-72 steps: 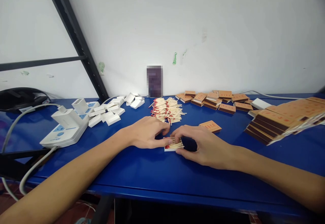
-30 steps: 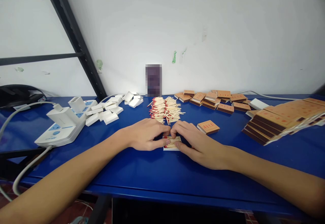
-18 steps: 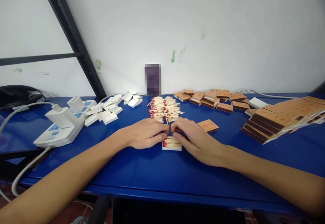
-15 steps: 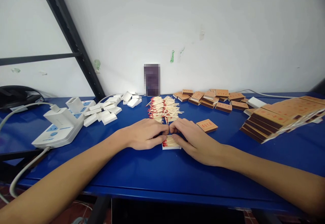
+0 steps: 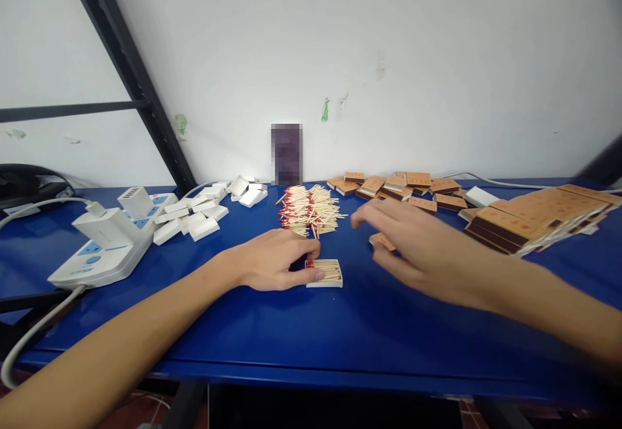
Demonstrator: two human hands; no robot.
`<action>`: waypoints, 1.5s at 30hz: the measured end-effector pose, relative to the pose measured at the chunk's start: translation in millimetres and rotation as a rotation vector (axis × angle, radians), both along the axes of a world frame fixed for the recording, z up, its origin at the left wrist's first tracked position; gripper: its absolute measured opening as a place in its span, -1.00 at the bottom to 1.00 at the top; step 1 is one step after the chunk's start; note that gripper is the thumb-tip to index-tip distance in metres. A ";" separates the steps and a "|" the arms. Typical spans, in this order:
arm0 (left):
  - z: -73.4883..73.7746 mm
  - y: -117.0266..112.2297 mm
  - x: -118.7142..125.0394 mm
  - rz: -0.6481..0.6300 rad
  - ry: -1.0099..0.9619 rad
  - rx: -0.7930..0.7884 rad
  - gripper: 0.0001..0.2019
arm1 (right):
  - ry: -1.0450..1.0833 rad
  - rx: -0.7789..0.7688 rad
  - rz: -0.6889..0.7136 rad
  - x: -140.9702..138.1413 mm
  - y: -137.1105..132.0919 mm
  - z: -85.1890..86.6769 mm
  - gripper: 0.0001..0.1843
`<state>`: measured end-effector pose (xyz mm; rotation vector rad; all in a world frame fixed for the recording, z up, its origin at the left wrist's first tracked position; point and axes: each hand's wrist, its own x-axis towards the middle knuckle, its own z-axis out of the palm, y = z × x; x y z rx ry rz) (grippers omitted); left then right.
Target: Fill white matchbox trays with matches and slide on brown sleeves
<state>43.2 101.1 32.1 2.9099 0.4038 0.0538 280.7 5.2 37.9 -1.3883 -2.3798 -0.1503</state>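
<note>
A white matchbox tray (image 5: 336, 282) filled with red-tipped matches (image 5: 328, 268) lies on the blue table. My left hand (image 5: 272, 259) grips it at its left end, the thumb on the matches and the index finger by the far edge. My right hand (image 5: 413, 247) is open, thumb and fingers apart, above a single orange matchbox sleeve (image 5: 381, 242) that it partly covers. I cannot tell whether it touches the sleeve. Behind the tray lies a heap of loose matches (image 5: 311, 208), many with their red heads to the left.
White trays (image 5: 204, 228) are piled at the left, beside a white power strip (image 5: 131, 247) with chargers and cables. Orange matchboxes (image 5: 374, 186) lie scattered at the back right; a stack of sleeves (image 5: 529, 221) stands further right. A pixelated dark rectangle (image 5: 287, 153) leans on the wall.
My right hand has left the tray and moved right, opening over the single sleeve. My left hand stays at the tray, its thumb now further over the matches. The view has shifted slightly.
</note>
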 end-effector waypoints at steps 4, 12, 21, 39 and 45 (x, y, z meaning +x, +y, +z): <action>3.5 -0.2 -1.1 0.002 -0.010 -0.043 -0.66 | -0.115 -0.095 -0.067 44.9 -1.0 -7.9 -0.63; 10.5 -9.8 -1.4 0.035 0.068 0.068 -0.54 | 0.074 -0.321 0.023 27.1 -8.6 -21.3 -0.64; 7.5 -15.4 2.3 0.053 0.051 0.051 -0.71 | 0.105 -0.376 -0.001 1.7 -11.2 -16.1 -0.64; -1.0 -17.2 6.1 0.056 -0.089 -0.192 -0.55 | 0.142 -0.374 0.070 -6.0 -9.9 -17.4 -0.69; -6.2 -15.8 7.8 0.078 -0.134 -0.368 -0.41 | 0.159 -0.367 0.141 -11.1 -10.3 -21.2 -0.71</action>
